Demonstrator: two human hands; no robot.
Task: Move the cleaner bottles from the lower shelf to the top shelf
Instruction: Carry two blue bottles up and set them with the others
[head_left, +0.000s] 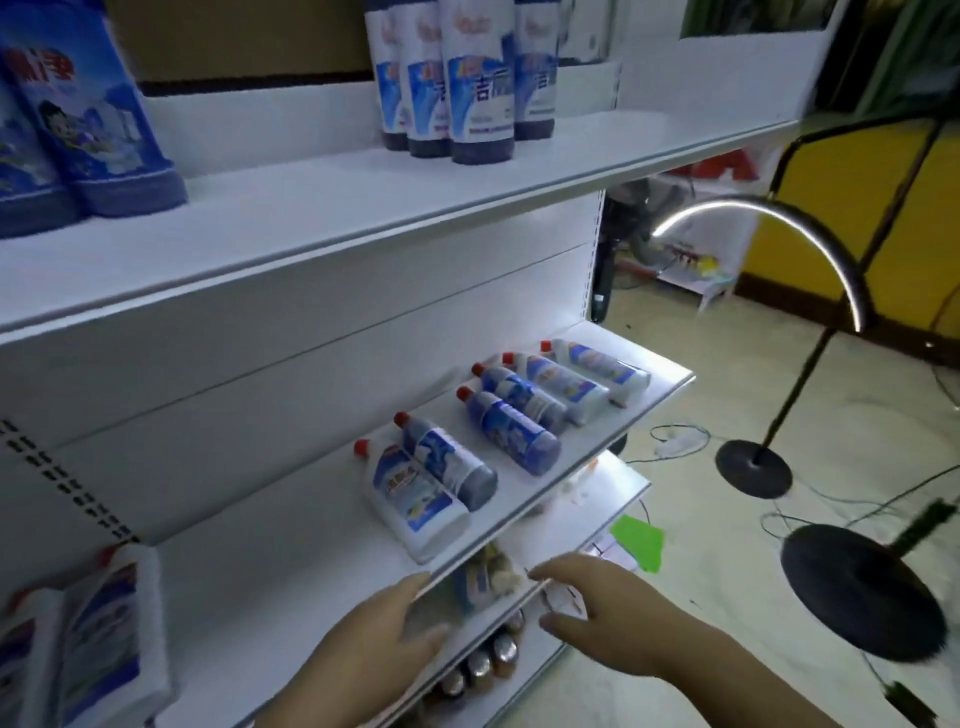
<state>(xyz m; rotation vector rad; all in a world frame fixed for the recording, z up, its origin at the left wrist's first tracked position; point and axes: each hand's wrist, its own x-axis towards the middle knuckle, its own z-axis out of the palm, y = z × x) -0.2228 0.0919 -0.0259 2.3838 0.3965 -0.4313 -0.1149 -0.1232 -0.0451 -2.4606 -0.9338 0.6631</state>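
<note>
Several cleaner bottles with red caps lie on their sides on the lower shelf (597, 441): a white one (415, 499) nearest, a grey-blue one (452, 462) beside it, two blue ones (514, 431) and two white ones (566, 384) farther right. Upright blue bottles (467, 78) stand on the top shelf (363, 218), with two large blue bottles (83, 119) at its left. My left hand (374, 649) and my right hand (597, 618) hover empty, fingers relaxed, below the lower shelf's front edge, holding nothing.
White bottles (104, 639) stand at the lower left. Lower shelves hold packets (488, 577) and small jars (483, 660). On the floor to the right stand an arc lamp (753, 467), a round black base (857, 587), cables and a green sheet (639, 540).
</note>
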